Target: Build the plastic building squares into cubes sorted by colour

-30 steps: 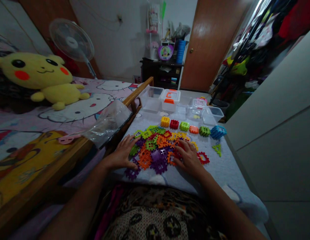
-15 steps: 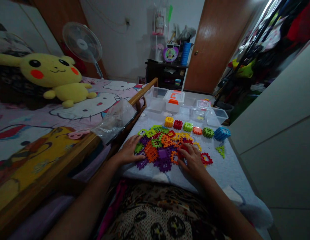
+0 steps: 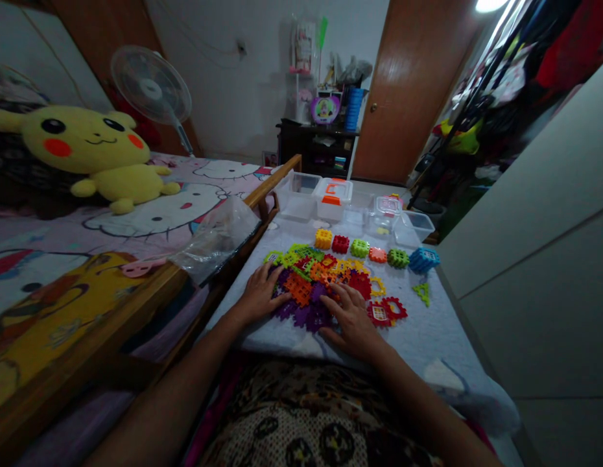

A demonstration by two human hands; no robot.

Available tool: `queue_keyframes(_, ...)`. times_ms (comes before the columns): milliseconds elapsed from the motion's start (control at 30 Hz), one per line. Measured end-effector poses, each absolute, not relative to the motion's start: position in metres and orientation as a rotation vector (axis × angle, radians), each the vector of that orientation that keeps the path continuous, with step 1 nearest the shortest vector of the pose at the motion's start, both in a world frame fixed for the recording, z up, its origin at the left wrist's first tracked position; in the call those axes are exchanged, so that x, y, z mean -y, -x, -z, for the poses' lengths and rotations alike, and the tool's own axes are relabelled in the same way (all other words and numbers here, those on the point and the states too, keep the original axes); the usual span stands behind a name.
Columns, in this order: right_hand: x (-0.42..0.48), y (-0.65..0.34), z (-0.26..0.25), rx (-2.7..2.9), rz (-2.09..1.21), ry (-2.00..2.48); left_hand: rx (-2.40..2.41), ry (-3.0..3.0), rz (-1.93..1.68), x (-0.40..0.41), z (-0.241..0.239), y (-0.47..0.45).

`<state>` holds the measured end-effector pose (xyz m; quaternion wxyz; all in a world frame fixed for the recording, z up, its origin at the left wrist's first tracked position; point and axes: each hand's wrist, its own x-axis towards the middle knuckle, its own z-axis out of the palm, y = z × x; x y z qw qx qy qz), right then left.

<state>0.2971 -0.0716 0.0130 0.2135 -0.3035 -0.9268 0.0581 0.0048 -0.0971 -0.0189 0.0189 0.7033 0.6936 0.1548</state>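
A pile of plastic interlocking building pieces in several colours lies on the cloth-covered table (image 3: 418, 350). My left hand (image 3: 260, 293) rests with spread fingers on the pile's left edge, beside an orange piece (image 3: 298, 289) and purple pieces (image 3: 307, 316). Over the pile's right front my right hand (image 3: 353, 321) lies with its fingers apart, touching the purple and orange pieces; what is under the palm is hidden. To its right are red pieces (image 3: 379, 314), one with a window grid. Behind the pile stands a row of stacks, among them a yellow stack (image 3: 323, 239) and a blue stack (image 3: 425, 259).
Clear plastic boxes (image 3: 301, 198) and an orange-latched lidded box (image 3: 333, 198) line the table's far end. A green triangle piece (image 3: 422, 294) lies at the right. A wooden bed rail (image 3: 218, 243) borders the left side, with a plastic bag (image 3: 216, 237) over it.
My right hand has moved left across the pile, uncovering red pieces to its right. My left hand stays at the left edge. The camera view has shifted slightly.
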Motion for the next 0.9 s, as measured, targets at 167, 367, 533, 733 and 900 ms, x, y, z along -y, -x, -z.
queue_keyframes(167,0.068,-0.295,-0.011,2.498,-0.135,0.884,-2.236,-2.172,-0.494,0.091,0.022,-0.018)
queue_keyframes(367,0.065,-0.296,-0.014,2.467,-0.129,0.914,-2.212,-2.119,-0.621,0.086,0.019,-0.033)
queue_keyframes(533,0.067,-0.290,-0.008,2.460,-0.123,0.835,-2.193,-2.017,-0.754,0.083,0.016,-0.035)
queue_keyframes(733,0.067,-0.287,-0.009,2.407,-0.151,0.810,-2.209,-1.944,-0.752,0.072,0.016,-0.030)
queue_keyframes(900,0.065,-0.294,-0.021,2.352,-0.357,0.784,-2.289,-1.865,-0.720,0.050,0.013,-0.022)
